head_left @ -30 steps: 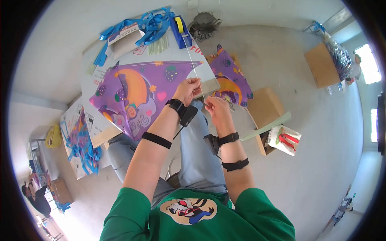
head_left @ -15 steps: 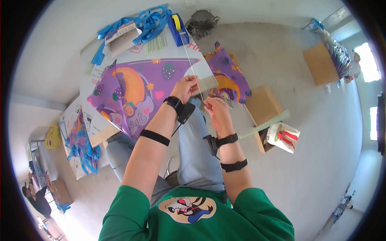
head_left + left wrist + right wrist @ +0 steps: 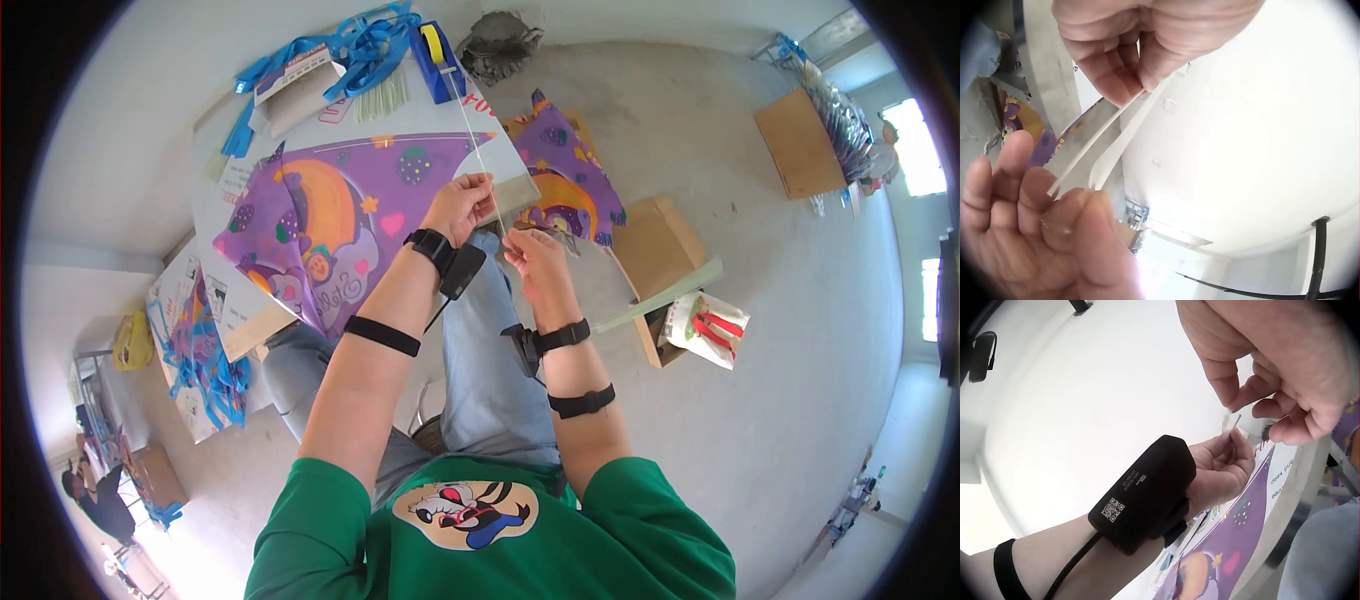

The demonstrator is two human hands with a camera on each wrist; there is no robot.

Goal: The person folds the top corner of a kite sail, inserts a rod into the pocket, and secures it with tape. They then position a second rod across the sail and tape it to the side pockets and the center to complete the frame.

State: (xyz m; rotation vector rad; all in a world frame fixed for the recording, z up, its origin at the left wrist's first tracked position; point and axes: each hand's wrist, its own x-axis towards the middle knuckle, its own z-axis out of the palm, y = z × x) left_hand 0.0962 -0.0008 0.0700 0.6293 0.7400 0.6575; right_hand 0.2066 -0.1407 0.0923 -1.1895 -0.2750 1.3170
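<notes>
My left hand (image 3: pixel 462 207) pinches a thin pale stick (image 3: pixel 1099 141) between thumb and fingertip. Opposite it, my right hand (image 3: pixel 540 262) pinches the end of a strip of clear tape (image 3: pixel 1116 145) between thumb and forefinger, its other fingers spread loosely. The strip stretches past my left hand to a blue tape dispenser (image 3: pixel 436 72) with a yellow-cored roll. Beside the hands, a purple printed cloth pennant (image 3: pixel 395 185) with a moon and strawberries lies on a white board (image 3: pixel 215 165). In the left wrist view, the stick runs alongside the tape, its free end near my right fingers.
Blue ribbons (image 3: pixel 372 45), a small open carton (image 3: pixel 296 95) and pale sticks (image 3: pixel 382 96) lie at the board's far side. Another purple pennant (image 3: pixel 555 150) is to the right. An open cardboard box (image 3: pixel 655 240) and red-handled pliers (image 3: pixel 718 328) stand near my right arm.
The scene has shifted slightly upward in the head view, hands included. Both hands keep their pinch, and the tape stays stretched from the dispenser.
</notes>
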